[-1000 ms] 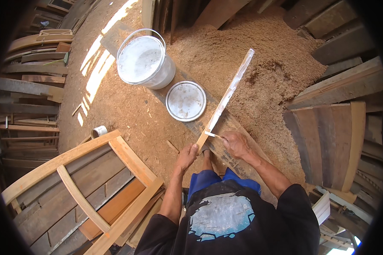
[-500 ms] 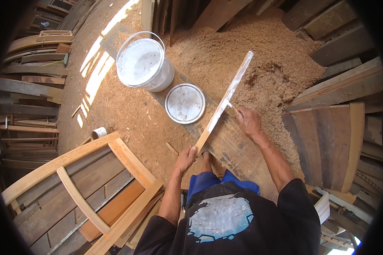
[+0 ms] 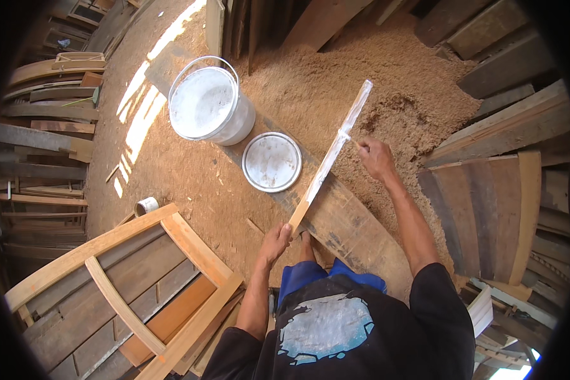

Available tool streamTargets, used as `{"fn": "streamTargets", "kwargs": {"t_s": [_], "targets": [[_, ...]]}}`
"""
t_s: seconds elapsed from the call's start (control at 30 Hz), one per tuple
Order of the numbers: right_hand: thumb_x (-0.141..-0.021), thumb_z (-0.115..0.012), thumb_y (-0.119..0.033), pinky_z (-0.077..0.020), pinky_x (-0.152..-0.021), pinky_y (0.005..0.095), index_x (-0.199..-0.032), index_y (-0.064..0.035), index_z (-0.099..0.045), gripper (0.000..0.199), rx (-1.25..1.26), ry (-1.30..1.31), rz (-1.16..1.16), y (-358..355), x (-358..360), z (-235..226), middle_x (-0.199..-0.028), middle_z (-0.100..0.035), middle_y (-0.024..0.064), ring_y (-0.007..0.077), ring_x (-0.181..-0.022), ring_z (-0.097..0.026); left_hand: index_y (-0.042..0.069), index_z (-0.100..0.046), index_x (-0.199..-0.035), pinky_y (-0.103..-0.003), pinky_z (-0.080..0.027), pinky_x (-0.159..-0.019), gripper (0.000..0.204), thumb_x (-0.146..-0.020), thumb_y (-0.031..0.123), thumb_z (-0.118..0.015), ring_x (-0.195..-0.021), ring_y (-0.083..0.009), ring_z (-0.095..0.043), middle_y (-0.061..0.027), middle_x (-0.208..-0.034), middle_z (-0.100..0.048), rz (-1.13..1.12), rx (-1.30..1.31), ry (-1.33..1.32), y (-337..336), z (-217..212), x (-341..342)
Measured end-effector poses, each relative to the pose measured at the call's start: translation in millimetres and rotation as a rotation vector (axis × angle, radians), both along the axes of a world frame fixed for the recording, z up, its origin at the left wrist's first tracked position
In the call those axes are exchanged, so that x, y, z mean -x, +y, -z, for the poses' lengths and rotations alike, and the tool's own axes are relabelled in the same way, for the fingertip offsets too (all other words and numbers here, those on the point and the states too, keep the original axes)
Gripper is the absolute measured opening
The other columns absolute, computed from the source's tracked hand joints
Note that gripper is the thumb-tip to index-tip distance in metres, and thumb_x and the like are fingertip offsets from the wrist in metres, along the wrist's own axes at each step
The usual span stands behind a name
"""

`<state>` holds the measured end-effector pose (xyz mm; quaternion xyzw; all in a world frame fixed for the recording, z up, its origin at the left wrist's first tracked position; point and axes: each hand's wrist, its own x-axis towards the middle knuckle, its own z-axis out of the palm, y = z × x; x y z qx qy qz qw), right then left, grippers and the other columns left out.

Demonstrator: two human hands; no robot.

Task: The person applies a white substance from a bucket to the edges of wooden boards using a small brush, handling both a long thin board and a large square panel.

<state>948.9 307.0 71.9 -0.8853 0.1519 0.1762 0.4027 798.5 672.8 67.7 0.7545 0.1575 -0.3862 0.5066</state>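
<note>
We are holding a long, narrow, light-brown wooden strip [image 3: 331, 157] out in front of us, its far part wearing a streaky white coat and its near end showing bare wood. Our left hand [image 3: 274, 244] is gripping that bare end, fingers curling closed around it and the thumb lying along the top. Our right hand [image 3: 376, 158] is pinching a small, thin-handled tool with a white-coated tip [image 3: 354, 142] — its fingers are closing snugly on the handle — and the tip is meeting the white stretch of the strip. The strip is slanting away from us, crossing above a long, worn, brown wooden plank [image 3: 354, 225]. On that plank, to the strip's left, a round, white-smeared lid [image 3: 272, 162] is lying flat, and just beyond it a white, round bucket with a raised wire handle [image 3: 240, 120] is standing. Reddish-brown sawdust [image 3: 418, 142] is covering the ground to the right.
</note>
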Motion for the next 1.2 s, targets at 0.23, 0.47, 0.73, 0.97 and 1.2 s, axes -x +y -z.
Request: {"fn": "streamTargets", "kwargs": {"t_s": [0.23, 0.47, 0.73, 0.97, 1.2], "targets": [[-0.088, -0.061, -0.017, -0.053, -0.072, 0.0435, -0.101, -0.0036, -0.071, 0.021, 0.167, -0.298, 0.112, -63, -78, 11, -0.088, -0.072, 0.0186, 0.0321, -0.076, -0.069, 0.004, -0.058, -0.099, -0.032, -0.05, -0.071, 0.045, -0.106, 0.046, -0.045, -0.075, -0.0157, -0.059, -0.0058, -0.083, -0.06, -0.032, 0.045, -0.011, 2, 7, 4], [-0.085, -0.062, -0.019, -0.0531, -0.073, 0.0429, -0.098, -0.0027, -0.071, 0.022, 0.168, -0.396, 0.224, -94, -115, 15, -0.083, -0.071, 0.018, 0.0331, -0.078, -0.07, 0.002, -0.06, -0.097, -0.031, -0.048, -0.069, 0.043, -0.107, 0.042, -0.046, -0.073, -0.0144, -0.057, -0.005, -0.08, -0.06, -0.035, 0.039, 0.008, 0, -1, 1], [-0.09, -0.059, -0.016, -0.0519, -0.069, 0.044, -0.1, -0.0039, -0.07, 0.02, 0.222, -0.479, 0.12, -79, -82, 21, -0.085, -0.07, 0.0197, 0.0348, -0.078, -0.069, 0.003, -0.058, -0.095, -0.032, -0.05, -0.068, 0.044, -0.107, 0.044, -0.047, -0.074, -0.0151, -0.059, -0.0053, -0.081, -0.06, 0.003, 0.051, 0.006, -2, -8, -4], [-0.09, -0.058, -0.016, -0.0506, -0.069, 0.0432, -0.098, -0.0011, -0.07, 0.02, 0.098, -0.418, 0.195, -81, -94, -2, -0.082, -0.07, 0.0195, 0.0328, -0.074, -0.068, 0.003, -0.058, -0.097, -0.032, -0.051, -0.07, 0.044, -0.107, 0.043, -0.046, -0.076, -0.0157, -0.059, -0.0059, -0.083, -0.06, -0.031, 0.076, 0.021, 0, -7, -1], [-0.087, -0.06, -0.019, -0.0504, -0.069, 0.043, -0.096, 0.001, -0.07, 0.024, 0.153, -0.507, 0.024, -93, -97, 23, -0.081, -0.068, 0.0196, 0.033, -0.073, -0.066, 0.004, -0.059, -0.102, -0.031, -0.048, -0.072, 0.04, -0.108, 0.041, -0.046, -0.078, -0.0146, -0.056, -0.003, -0.084, -0.056, -0.028, 0.067, 0.06, -1, -5, -2]]}}
